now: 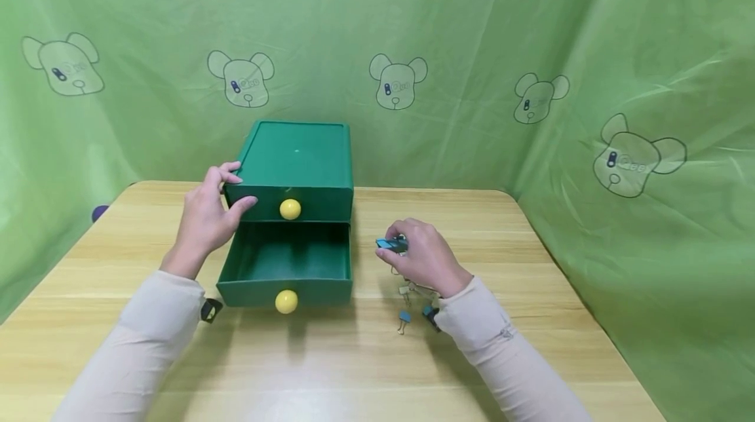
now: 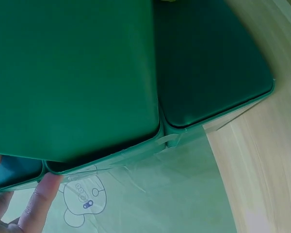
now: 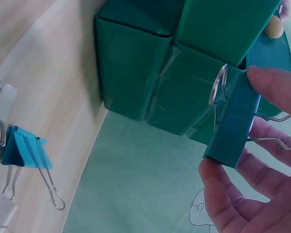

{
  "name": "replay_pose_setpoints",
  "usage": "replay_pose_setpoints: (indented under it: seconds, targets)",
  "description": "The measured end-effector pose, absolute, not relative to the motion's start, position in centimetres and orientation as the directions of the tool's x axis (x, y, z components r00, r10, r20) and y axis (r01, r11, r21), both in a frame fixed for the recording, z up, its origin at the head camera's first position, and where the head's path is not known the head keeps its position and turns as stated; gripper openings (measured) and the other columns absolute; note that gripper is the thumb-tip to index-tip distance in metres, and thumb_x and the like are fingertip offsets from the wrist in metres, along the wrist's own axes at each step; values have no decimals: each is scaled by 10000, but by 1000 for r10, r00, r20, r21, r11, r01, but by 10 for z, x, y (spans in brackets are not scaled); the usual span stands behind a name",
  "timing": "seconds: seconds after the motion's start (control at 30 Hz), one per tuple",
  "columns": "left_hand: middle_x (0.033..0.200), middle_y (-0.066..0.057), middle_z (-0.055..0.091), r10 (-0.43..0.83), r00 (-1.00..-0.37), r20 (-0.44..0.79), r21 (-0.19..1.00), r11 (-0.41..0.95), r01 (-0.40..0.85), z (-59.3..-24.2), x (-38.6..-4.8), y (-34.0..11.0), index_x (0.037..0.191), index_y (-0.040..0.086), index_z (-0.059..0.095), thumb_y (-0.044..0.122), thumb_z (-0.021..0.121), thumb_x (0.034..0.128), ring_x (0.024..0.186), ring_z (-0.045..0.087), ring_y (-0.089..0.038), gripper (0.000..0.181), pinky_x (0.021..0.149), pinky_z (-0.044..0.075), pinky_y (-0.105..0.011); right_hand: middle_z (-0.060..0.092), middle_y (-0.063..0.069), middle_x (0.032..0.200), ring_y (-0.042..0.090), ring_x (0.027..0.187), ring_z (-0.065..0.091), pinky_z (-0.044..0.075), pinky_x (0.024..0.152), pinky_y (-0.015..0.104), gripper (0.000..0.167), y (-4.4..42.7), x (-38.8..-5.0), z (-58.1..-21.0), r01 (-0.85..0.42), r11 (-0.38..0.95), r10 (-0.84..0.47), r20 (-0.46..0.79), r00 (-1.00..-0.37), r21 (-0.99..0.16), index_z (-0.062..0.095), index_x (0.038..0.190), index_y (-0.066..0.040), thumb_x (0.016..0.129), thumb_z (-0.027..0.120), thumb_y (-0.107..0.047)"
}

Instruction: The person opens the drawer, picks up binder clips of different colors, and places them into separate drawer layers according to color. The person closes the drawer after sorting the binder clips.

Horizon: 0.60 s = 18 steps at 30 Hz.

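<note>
A green two-drawer storage box (image 1: pixel 295 154) stands on the table, its lower drawer (image 1: pixel 253 293) pulled out and its upper drawer (image 1: pixel 259 202) in. My left hand (image 1: pixel 206 215) holds the box's front left corner, thumb on the upper drawer's front and fingers at the side. In the left wrist view a fingertip (image 2: pixel 47 187) touches the box's edge. Right of the box, my right hand (image 1: pixel 427 255) pinches a large blue binder clip (image 3: pixel 235 121) between thumb and fingers, above the table. Below that hand lie several loose binder clips, among them a small blue binder clip (image 1: pixel 404 317).
A white binder clip (image 1: pixel 404 290) and another blue binder clip (image 3: pixel 26 148) lie on the wooden table (image 1: pixel 330 369). Yellow round knobs (image 1: pixel 286 301) stick out from both drawers. A green curtain (image 1: pixel 460 29) with printed bear heads stands behind and to the right.
</note>
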<state>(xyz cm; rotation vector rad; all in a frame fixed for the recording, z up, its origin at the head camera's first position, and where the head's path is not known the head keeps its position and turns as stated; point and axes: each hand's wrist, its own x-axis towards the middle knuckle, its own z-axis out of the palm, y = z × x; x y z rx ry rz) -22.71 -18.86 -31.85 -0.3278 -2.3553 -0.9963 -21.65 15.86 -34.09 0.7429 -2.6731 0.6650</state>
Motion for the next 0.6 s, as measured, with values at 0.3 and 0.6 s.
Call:
replay_pose_setpoints:
  seconds: [0.3, 0.6]
  targets:
    - [1409, -121, 512, 1, -813, 582, 583, 697, 418, -320, -232, -187, 1112, -25, 489, 73, 738, 859, 1143, 507, -490, 369, 936, 419, -577, 661, 47, 901, 170, 770, 607, 547, 714, 334, 264, 154, -216, -334, -561, 747, -419, 402, -814, -357, 682, 938, -42, 834, 778, -265]
    - [1421, -108, 502, 0, -823, 569, 593, 694, 409, -319, -235, -187, 1125, -21, 487, 89, 732, 868, 1167, 494, -487, 372, 946, 414, -587, 668, 44, 889, 171, 753, 620, 549, 699, 335, 260, 151, -217, -330, -595, 726, -434, 442, -785, -343, 685, 922, -46, 816, 795, -256]
